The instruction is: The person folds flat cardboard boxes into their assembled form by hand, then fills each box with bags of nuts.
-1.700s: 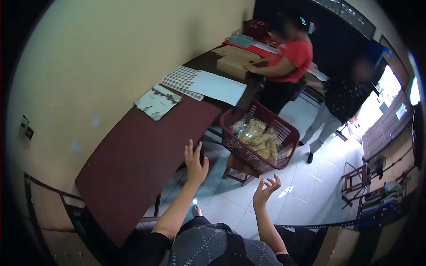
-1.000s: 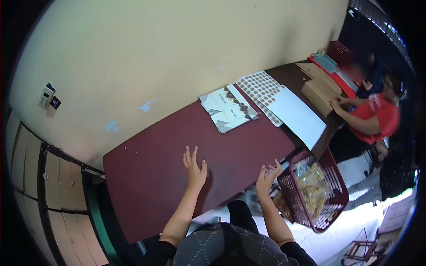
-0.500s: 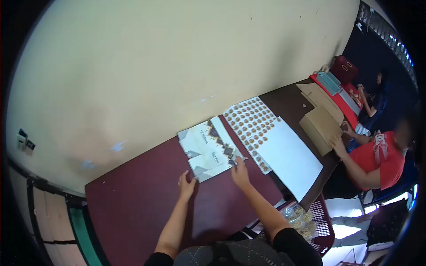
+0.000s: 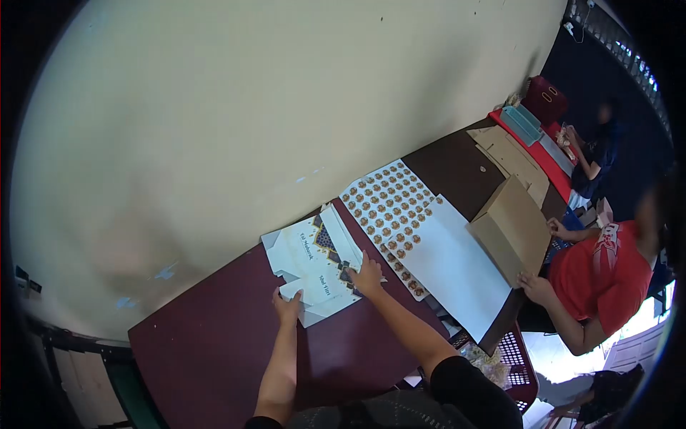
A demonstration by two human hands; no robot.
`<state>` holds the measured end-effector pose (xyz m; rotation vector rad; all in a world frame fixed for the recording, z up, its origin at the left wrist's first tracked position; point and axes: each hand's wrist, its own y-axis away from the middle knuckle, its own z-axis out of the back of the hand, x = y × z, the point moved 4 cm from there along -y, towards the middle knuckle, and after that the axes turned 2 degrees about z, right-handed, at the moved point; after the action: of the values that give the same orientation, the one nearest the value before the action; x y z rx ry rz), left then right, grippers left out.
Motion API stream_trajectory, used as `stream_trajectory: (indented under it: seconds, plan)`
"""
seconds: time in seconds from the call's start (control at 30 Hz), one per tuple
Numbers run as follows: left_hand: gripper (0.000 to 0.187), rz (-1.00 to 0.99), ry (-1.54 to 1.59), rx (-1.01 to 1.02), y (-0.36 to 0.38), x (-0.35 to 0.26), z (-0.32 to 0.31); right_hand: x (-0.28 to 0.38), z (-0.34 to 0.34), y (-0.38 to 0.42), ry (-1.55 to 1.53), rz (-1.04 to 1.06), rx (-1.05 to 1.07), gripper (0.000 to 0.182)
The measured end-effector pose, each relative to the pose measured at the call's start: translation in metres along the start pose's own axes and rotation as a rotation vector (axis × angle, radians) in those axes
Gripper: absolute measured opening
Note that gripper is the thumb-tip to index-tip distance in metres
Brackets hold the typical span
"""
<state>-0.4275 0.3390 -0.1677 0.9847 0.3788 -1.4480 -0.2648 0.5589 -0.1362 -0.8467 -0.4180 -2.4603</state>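
A partly folded printed cardboard box (image 4: 304,254), white with a dark and gold pattern and lettering, lies on the maroon table in front of me. My left hand (image 4: 288,307) is at its near left corner, thumb and fingers bent around a raised white flap (image 4: 292,287). On the opposite side, my right hand (image 4: 367,277) grips the folded-up side panel near its lower end. Parts of the panel under my right fingers are hidden.
Right of the box lie sheets of round brown stickers (image 4: 386,204) and a blank white sheet (image 4: 457,264). A co-worker in a red shirt (image 4: 597,282) handles a brown carton (image 4: 511,229). A maroon basket (image 4: 525,365) with bagged items stands below the table edge; another person is farther back.
The left flap now stands up under my left hand, and the right panel is folded further over. Both hands have closed in on the box. The co-worker's carton is tilted differently.
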Motion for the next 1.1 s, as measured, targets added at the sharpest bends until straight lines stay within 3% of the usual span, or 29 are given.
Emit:
stream_trajectory:
  seconds: [0.07, 0.13, 0.2, 0.23, 0.4, 0.47, 0.6, 0.8, 0.93, 1.0, 1.07, 1.1]
  plan:
    - [0.072, -0.146, 0.081, -0.047, -0.004, 0.006, 0.007, -0.003, 0.0, -0.001, 0.058, -0.087, 0.047, 0.071]
    - [0.062, -0.159, 0.045, -0.101, 0.01, -0.006, 0.02, -0.011, -0.009, -0.006, -0.005, -0.123, 0.073, 0.06]
    - [0.057, -0.132, 0.023, -0.013, 0.012, 0.002, 0.024, -0.019, -0.019, -0.004, 0.089, -0.072, 0.055, 0.054]
    - [0.053, -0.165, 0.007, -0.032, 0.012, 0.011, 0.023, -0.02, -0.02, -0.003, 0.025, -0.07, 0.04, 0.042]
    - [0.048, -0.081, 0.268, 0.122, 0.022, 0.04, 0.025, -0.012, -0.017, 0.019, 0.028, -0.007, -0.049, 0.037]
    - [0.045, 0.112, 0.28, 0.182, 0.035, 0.046, 0.035, -0.014, -0.021, 0.025, -0.009, -0.051, 0.072, 0.04]
    - [0.035, -0.021, 0.287, 0.38, 0.057, 0.041, 0.051, -0.006, -0.006, 0.04, 0.128, 0.031, 0.146, 0.027]
    - [0.03, -0.104, 0.398, 0.259, 0.082, 0.034, 0.071, 0.004, 0.007, 0.071, 0.217, 0.191, -0.056, 0.022]
    - [0.028, -0.251, 0.368, 0.256, 0.094, 0.009, 0.084, 0.003, 0.014, 0.079, -0.013, 0.146, -0.153, 0.022]
    - [0.025, -0.259, 0.409, 0.288, 0.112, -0.004, 0.098, 0.001, 0.013, 0.087, -0.268, 0.048, -0.03, 0.027]
    - [0.023, -0.254, 0.507, 0.339, 0.121, -0.01, 0.111, -0.014, 0.0, 0.085, -0.282, 0.042, 0.023, 0.035]
    - [0.023, -0.256, 0.508, 0.344, 0.125, -0.008, 0.121, -0.014, -0.005, 0.091, -0.478, 0.036, 0.077, 0.038]
